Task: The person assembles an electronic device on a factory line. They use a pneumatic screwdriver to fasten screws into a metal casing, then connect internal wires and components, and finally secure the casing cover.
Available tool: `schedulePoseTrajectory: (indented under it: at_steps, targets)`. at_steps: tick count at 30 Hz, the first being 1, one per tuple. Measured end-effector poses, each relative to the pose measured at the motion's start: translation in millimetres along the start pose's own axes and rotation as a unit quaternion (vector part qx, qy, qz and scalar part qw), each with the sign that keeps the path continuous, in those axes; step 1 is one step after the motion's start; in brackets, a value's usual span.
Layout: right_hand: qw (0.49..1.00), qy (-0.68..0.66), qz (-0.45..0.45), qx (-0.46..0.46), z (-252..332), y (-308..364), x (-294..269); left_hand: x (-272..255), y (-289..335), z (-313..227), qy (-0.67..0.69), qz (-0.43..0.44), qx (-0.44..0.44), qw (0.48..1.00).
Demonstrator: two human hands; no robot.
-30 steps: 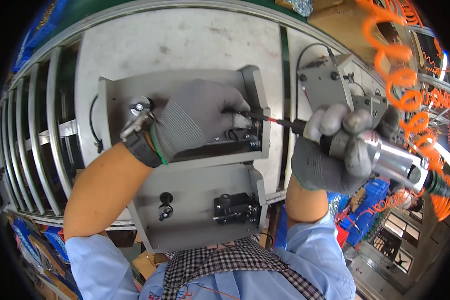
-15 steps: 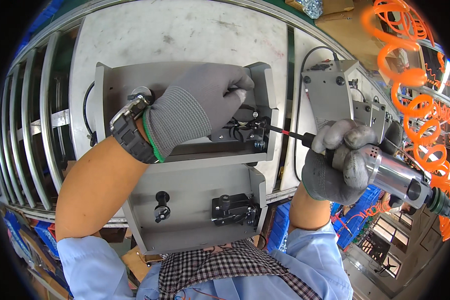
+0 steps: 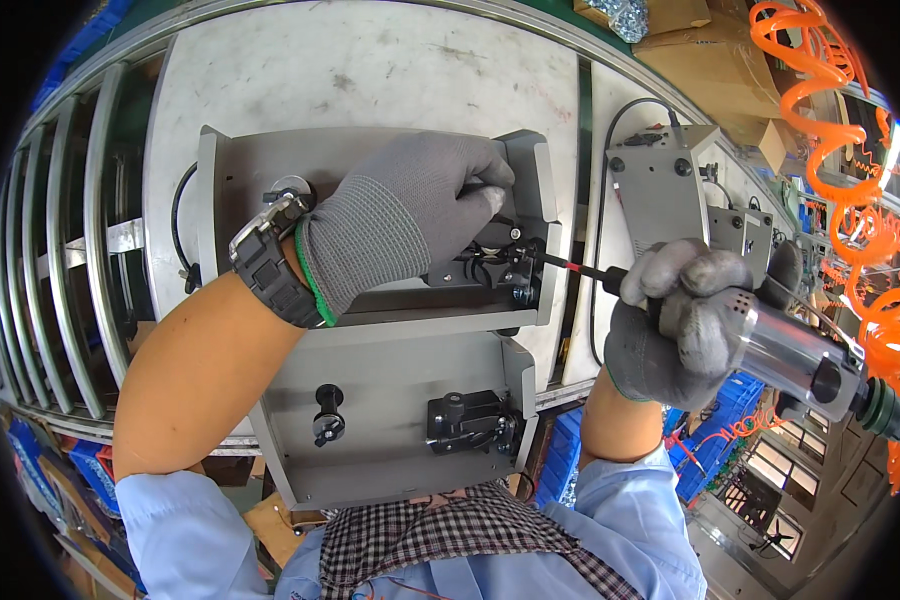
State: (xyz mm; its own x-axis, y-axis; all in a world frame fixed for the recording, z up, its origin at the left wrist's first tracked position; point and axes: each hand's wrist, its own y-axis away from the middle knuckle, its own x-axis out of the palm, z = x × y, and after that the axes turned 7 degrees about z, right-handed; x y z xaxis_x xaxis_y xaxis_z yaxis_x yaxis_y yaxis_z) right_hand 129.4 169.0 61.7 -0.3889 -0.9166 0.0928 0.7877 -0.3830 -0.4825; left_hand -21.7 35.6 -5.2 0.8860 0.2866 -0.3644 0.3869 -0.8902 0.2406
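Note:
My right hand [image 3: 682,325], in a grey glove, is wrapped round a silver air screwdriver [image 3: 792,350]. Its long dark bit [image 3: 582,268], marked with a red band, points left and meets the right end of the far grey metal housing [image 3: 360,318], beside a black mechanism [image 3: 485,265]. Over that housing reaches my gloved left hand [image 3: 410,205], its fingers curled and pinched together above the mechanism. What they hold, if anything, is hidden. A silver-and-black round fitting [image 3: 292,187] sits in the housing behind my left wrist.
Nearer to me lies a second grey housing [image 3: 370,470] with a black spool-like part [image 3: 328,412] and a black mechanism [image 3: 470,420]. Grey boxed units [image 3: 660,195] with black cables stand at right. An orange coiled air hose [image 3: 838,190] hangs there. Metal rollers [image 3: 95,240] line the left.
The orange hose has swung and shifted. The screwdriver's rear end has dipped slightly. Both hands stay almost where they were, the bit still at the housing's right end.

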Motion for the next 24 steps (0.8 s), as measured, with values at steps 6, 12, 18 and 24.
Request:
schedulePoseTrajectory:
  at_steps: [6, 12, 18, 24]
  targets:
    - [0.998, -0.057, -0.033, 0.016, -8.8, -8.9, 9.7, 2.2, 0.5, 5.4, 0.016, -0.002, 0.009, 1.000]
    - [0.999, -0.032, 0.017, 0.029, -19.3, -0.6, 9.5, 4.5, 3.8, 6.8, 0.025, -0.006, 0.022, 0.999]
    - [1.000, -0.012, 0.019, 0.018, -28.2, 6.3, 4.2, 1.4, 3.8, 4.9, 0.067, 0.001, 0.022, 0.998]
    - [0.994, 0.100, -0.014, 0.040, 20.5, -34.8, 3.7, -26.1, 43.1, -40.3, 0.102, -0.090, 0.175, 0.975]
